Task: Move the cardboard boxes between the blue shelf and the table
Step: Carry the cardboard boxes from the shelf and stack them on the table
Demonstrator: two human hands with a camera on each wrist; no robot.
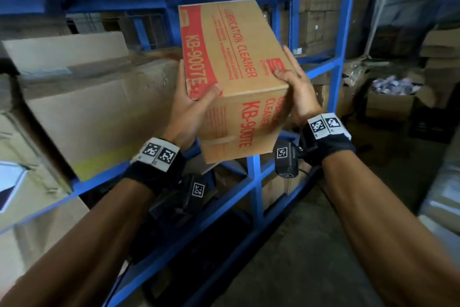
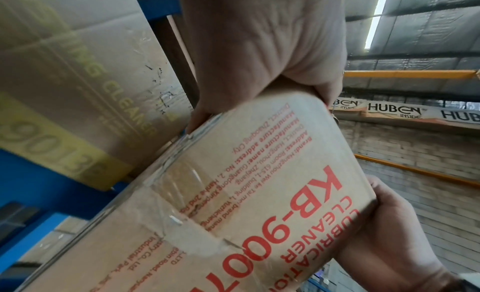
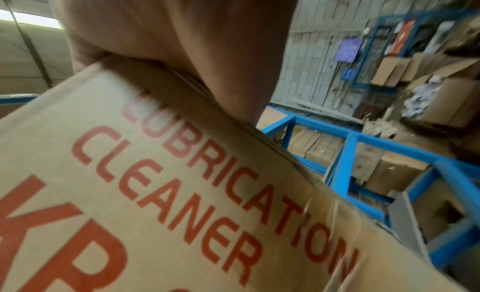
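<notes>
Box: cardboard box (image 1: 234,77) up in the air, tilted, right in front of the blue shelf (image 1: 254,182), touching no shelf board.
Box writing, top side: red "LUBRICATION CLEANER", and "KB-9007E" in pale letters on a red strip.
Box writing, near side: red "KB-9007E" and "CLEANER" again, partly hidden by a palm.
Box writing, end side: small red lines, "Brand:", "Address:", "Manufacture name:", "Manufacture address:", seen in the left wrist view; clear tape across the flap seam.
Left hand: left hand (image 1: 193,105) grasping the near left corner of the box, thumb on top by the red strip, fingers down the left side.
Right hand: right hand (image 1: 296,90) grasping the near right edge of the box, fingers laid over the top side, palm against the right side.
Wrists: black bands (image 1: 155,167) with black and white square code tags, a small black camera under each.
Big box: large plain carton (image 1: 94,112) on the shelf, just left of the held box; yellow print "CLEANER" and a yellow strip with numbers too blurry to be sure of, in the left wrist view.
Shelf: more brown boxes in the far compartments, blurry.
Far wall: banner (image 2: 394,111) reading "HUBEN INSIDE", several times in a row.
Right side: open carton (image 1: 393,100) on the floor, full of small pale things, too blurry to name.
</notes>
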